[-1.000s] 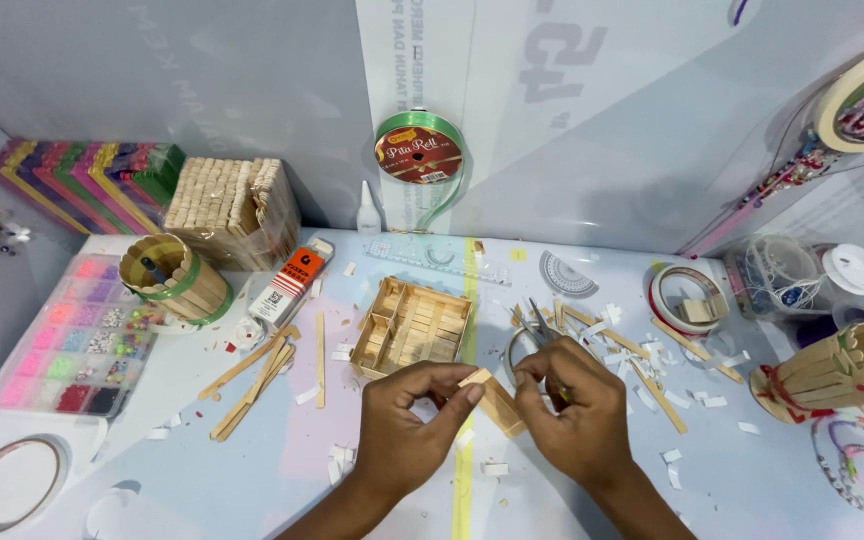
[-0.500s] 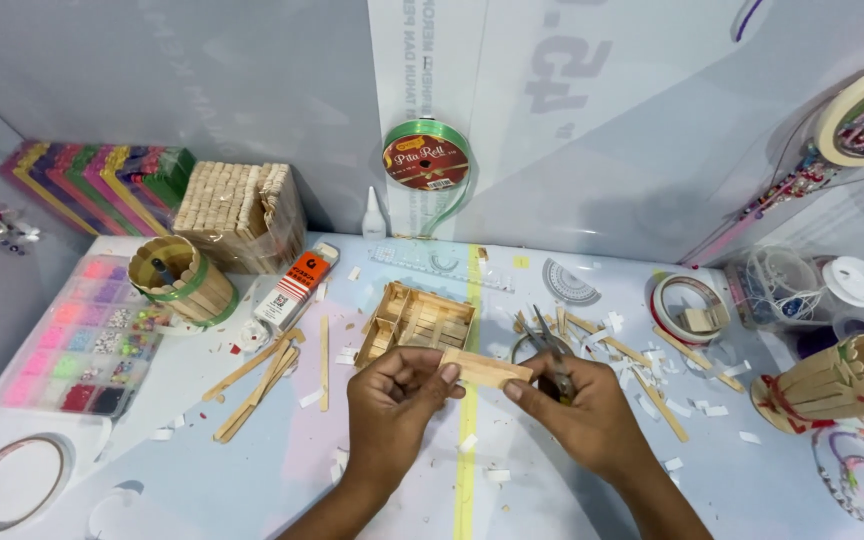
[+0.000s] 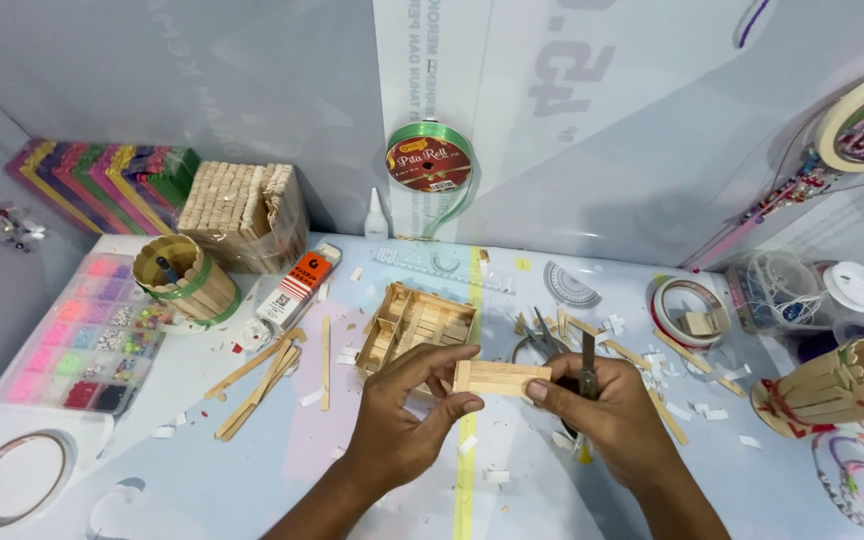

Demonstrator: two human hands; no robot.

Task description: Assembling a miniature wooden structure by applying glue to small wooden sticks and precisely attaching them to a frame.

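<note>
— What is different now, compared with a second ago?

— The small panel of glued wooden sticks (image 3: 500, 377) is now lifted and held flat between both hands, above the table (image 3: 252, 470). One second ago the hands were lower, working close to the surface.

— How do the hands hold it?

— The left hand (image 3: 407, 420) pinches the left end, thumb under and fingers over, closed on the wood. The right hand (image 3: 607, 410) presses the right end with the fingertips, and it also keeps the scissors (image 3: 584, 362) in the same fist.

— And what does this mean?

— I think the cutting pauses. The panel hangs just in front of the open stick box (image 3: 417, 325), near but apart from it, perhaps for checking.
</note>
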